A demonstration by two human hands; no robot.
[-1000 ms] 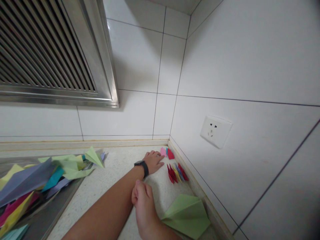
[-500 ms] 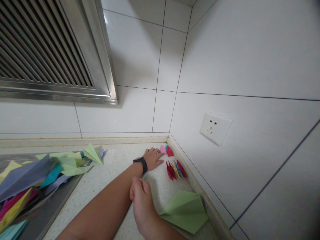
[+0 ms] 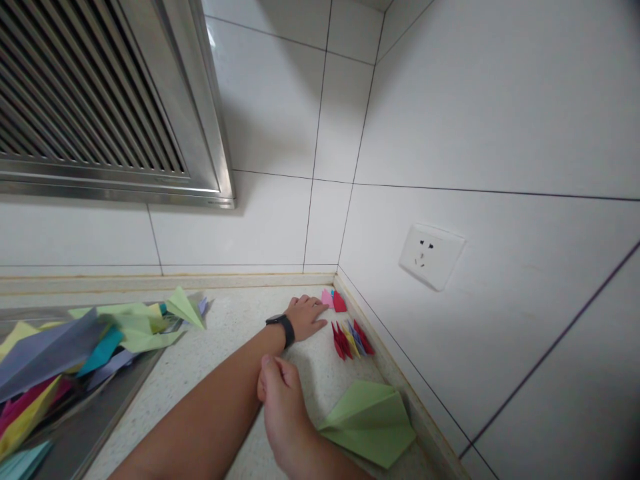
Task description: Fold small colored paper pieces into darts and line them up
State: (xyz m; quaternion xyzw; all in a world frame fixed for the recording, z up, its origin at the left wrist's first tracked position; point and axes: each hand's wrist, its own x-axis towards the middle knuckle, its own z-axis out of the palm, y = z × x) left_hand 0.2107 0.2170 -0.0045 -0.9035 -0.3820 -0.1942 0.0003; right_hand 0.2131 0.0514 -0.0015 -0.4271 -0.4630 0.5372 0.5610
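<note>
Sitting just right of center in the lower half of the frame, the pink folded paper (image 3: 327,297) is too small for me to say which way it points. A red folded paper (image 3: 339,302) is right beside it. Just below, the row of folded papers (image 3: 352,340) is easier to read: long axes slanting from upper left to lower right, pointy ends both ways. The green paper plane (image 3: 373,423), lower right, has its narrow end aimed left and its crease running roughly sideways.

As for grip, the left hand (image 3: 304,319) is palm down with fingers spread pretty wide, a fingertip right at the pink one's edge, though I can't tell if it's pressing. The right hand (image 3: 283,393), lower middle, is curled into a fist by the left forearm, can't tell if anything's inside
</note>
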